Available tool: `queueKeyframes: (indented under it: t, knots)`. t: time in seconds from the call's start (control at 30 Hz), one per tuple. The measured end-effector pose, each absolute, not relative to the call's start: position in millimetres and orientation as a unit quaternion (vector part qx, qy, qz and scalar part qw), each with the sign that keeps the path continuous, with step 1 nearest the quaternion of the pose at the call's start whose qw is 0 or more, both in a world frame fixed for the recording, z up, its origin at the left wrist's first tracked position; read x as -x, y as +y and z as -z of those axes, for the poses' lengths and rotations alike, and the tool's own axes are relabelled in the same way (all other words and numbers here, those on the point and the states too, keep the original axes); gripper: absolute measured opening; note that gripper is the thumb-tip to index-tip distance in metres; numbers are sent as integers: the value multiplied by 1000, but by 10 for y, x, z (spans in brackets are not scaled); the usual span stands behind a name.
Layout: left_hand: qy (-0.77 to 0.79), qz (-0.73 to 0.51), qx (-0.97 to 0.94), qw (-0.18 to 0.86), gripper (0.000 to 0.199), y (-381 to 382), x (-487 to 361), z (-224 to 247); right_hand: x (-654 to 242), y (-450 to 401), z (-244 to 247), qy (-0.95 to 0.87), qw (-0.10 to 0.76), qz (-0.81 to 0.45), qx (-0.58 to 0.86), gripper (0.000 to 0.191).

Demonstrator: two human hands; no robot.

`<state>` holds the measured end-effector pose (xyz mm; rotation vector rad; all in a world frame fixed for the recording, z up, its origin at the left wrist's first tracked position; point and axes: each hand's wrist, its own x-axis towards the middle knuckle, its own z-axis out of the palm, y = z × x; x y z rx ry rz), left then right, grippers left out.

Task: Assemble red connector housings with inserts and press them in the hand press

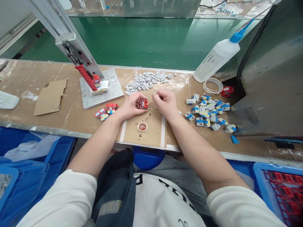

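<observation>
My left hand (133, 106) is closed around a small red and grey plastic piece (143, 104), holding it just above the worktable. My right hand (165, 102) pinches a thin pale stick (150, 101), whose tip points at the red piece; whether the two touch I cannot tell. Below the hands sits a small clear cup (142, 126) with reddish-brown liquid in it. Dark drips spot the cardboard around the cup. Several red and grey pieces (107, 111) lie left of my left hand. Behind both hands spreads a pile of small grey chips (148, 81).
A press fixture (91, 77) stands on a metal plate (101, 96) at left, beside a cardboard scrap (50, 97). At right are blue-and-white blocks (208, 110), a tape roll (213, 86) and a tilted squeeze bottle (216, 60). Blue crates (23, 176) flank my lap; a green conveyor belt (142, 41) runs behind.
</observation>
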<state>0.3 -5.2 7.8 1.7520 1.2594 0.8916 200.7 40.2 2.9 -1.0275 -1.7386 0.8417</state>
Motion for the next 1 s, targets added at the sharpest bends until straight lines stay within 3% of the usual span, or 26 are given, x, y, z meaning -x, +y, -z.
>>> queueKeyframes:
  t: [0.47, 0.6, 0.7, 0.8, 0.9, 1.0]
  knots:
    - [505, -359, -682, 388, 48, -15, 26, 11, -2031, 402, -78, -697, 453, -392, 394, 49]
    - [498, -384, -650, 427, 56, 16, 35, 46, -2065, 264, -179, -801, 319, -455, 224, 49]
    - [492, -401, -648, 421, 62, 49, 54, 60, -2025, 142, -232, -885, 187, -399, 147, 50]
    - [493, -411, -660, 390, 60, 78, 74, 58, -2032, 110, -331, -916, 149, -318, 193, 55]
    - [498, -407, -655, 397, 61, 87, 77, 38, -2254, 120, -491, -894, 215, -229, 319, 53]
    - [487, -415, -627, 445, 63, 83, 56, 19, -2674, 80, -557, -848, 255, -108, 452, 36]
